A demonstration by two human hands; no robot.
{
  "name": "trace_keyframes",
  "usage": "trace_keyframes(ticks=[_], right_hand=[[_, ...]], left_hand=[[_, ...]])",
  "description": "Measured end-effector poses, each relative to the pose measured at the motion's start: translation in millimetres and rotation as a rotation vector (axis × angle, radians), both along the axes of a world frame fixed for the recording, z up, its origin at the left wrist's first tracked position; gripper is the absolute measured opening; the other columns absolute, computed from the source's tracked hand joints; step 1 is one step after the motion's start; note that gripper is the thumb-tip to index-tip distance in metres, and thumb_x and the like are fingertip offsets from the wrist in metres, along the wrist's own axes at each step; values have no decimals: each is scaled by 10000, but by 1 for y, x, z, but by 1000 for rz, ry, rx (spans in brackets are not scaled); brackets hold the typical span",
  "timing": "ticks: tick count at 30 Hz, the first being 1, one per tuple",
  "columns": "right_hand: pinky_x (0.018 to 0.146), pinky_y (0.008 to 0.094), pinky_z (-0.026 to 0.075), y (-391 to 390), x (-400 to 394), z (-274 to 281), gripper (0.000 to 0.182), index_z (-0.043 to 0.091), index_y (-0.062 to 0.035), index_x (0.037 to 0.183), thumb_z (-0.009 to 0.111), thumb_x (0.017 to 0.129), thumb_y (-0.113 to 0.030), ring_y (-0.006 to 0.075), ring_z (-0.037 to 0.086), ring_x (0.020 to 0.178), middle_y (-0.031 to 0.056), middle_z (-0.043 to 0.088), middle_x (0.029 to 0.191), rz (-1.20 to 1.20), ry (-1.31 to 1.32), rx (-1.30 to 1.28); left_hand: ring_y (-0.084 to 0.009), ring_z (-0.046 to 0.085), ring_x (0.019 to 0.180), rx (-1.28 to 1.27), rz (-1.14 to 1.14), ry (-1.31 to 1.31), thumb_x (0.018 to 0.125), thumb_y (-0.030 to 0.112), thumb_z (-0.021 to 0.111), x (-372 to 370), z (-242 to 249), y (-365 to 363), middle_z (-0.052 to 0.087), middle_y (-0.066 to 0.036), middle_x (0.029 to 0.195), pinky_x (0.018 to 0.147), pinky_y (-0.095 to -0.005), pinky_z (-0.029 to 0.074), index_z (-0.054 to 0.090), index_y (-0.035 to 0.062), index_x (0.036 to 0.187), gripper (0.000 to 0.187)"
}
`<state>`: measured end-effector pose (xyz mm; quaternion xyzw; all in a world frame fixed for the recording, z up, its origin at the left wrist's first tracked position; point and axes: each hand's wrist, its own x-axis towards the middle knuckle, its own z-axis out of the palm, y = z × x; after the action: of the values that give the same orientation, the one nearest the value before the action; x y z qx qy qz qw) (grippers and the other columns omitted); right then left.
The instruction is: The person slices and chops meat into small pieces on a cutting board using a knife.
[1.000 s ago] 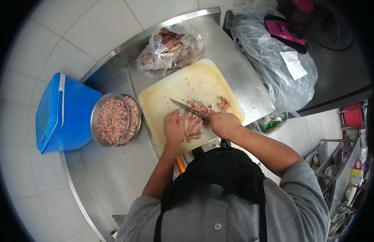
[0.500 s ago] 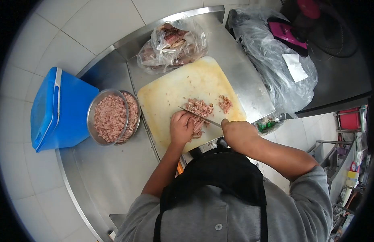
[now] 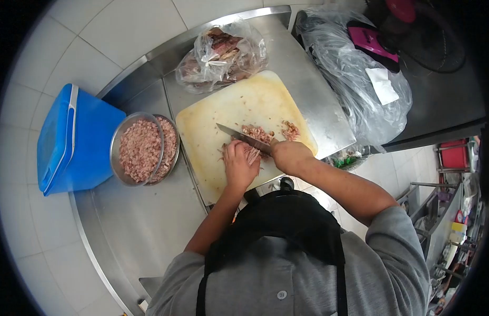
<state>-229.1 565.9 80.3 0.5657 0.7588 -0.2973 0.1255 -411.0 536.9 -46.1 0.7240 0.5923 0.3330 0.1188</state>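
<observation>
On the pale, yellowed cutting board [image 3: 202, 121], my left hand [image 3: 240, 164] presses down on strips of meat [image 3: 250, 153], its fingers bent over them. My right hand [image 3: 290, 157] is closed round the handle of a knife [image 3: 244, 137]. The blade points up and to the left, just beyond my left fingertips, and lies between the strips and a pile of chopped meat [image 3: 256, 131]. A smaller heap of chopped meat [image 3: 290, 130] sits farther right on the board.
Left of the board, two bowls of chopped meat [image 3: 140, 150] overlap beside a blue cooler [image 3: 89, 142]. Behind the board lies a clear bag of meat [image 3: 223, 55]. A large plastic bag [image 3: 334, 68] and a pink and black object [image 3: 373, 45] are at the right.
My right hand has moved left and up with the knife, whose blade now reaches farther over the board. My left fingers are less tucked in. The whole view has shifted slightly.
</observation>
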Motion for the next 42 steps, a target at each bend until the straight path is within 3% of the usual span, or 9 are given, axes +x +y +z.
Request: trace_keyframes(ticks=[4, 9, 12, 18, 24, 27, 37, 39, 42], right_hand=[[868, 476, 569, -2, 1, 0, 300, 606, -6, 1188, 468, 935, -92, 378, 708, 1032, 223, 720, 1108, 10, -5, 13], [820, 487, 572, -9, 3, 17, 283, 598, 7, 1170, 471, 935, -88, 386, 719, 968, 231, 728, 1035, 2, -22, 30], [770, 492, 576, -18, 15, 38, 268, 593, 16, 1154, 478, 935, -87, 392, 728, 905, 236, 728, 961, 5, -26, 62], [740, 493, 581, -26, 8, 22, 230, 586, 36, 1117, 503, 929, -67, 383, 733, 882, 238, 725, 933, 63, -21, 71], [734, 498, 580, -28, 12, 59, 241, 593, 37, 1117, 476, 941, -79, 385, 734, 889, 237, 727, 927, 64, -88, -16], [741, 497, 579, -18, -5, -7, 242, 599, 33, 1118, 478, 943, -82, 384, 736, 888, 229, 731, 925, 16, 25, 88], [798, 489, 565, -29, 41, 4, 219, 593, 21, 1088, 536, 945, -135, 400, 708, 930, 232, 720, 975, 21, -36, 2], [815, 492, 560, -23, 44, -4, 236, 602, 22, 1076, 555, 954, -175, 400, 705, 939, 233, 719, 979, -37, 6, -30], [843, 493, 556, -23, 45, -11, 277, 628, 12, 1075, 563, 964, -234, 396, 706, 958, 232, 721, 1002, -86, 52, -49]], left_hand=[[-389, 521, 1173, -33, -49, -156, 673, 156, 862, -10, 17, -1, 505, -195, 1272, 971, -468, 465, 612, 22, 1103, 516], [-358, 568, 1069, 73, -209, -110, 751, 79, 793, -24, 7, 5, 588, -150, 1120, 930, -447, 471, 675, 22, 974, 258], [-339, 579, 1054, 91, -132, -187, 791, 99, 745, -18, 6, 3, 611, -122, 1086, 923, -451, 474, 693, 46, 967, 191], [-341, 584, 1035, 145, -107, -122, 798, 51, 715, -16, 3, 7, 620, -121, 1058, 916, -456, 485, 688, 32, 952, 157], [-346, 600, 999, 160, -108, -144, 795, 45, 721, -16, 2, 8, 632, -123, 1034, 900, -449, 500, 684, 34, 929, 140], [-364, 602, 987, 157, -111, -143, 789, 30, 716, -17, -1, 8, 642, -149, 1020, 892, -447, 498, 686, 17, 938, 153], [-351, 610, 1066, -10, -24, -269, 857, 77, 695, -41, 15, 15, 663, -158, 1087, 969, -458, 481, 698, 2, 1015, 175], [-375, 597, 1083, 161, 173, 4, 901, 114, 657, -50, 10, 34, 665, -184, 1114, 986, -469, 466, 696, -15, 1053, 203], [-399, 578, 1104, 43, 95, 9, 926, 133, 625, -56, 3, 35, 653, -210, 1142, 995, -479, 454, 682, -23, 1109, 246]])
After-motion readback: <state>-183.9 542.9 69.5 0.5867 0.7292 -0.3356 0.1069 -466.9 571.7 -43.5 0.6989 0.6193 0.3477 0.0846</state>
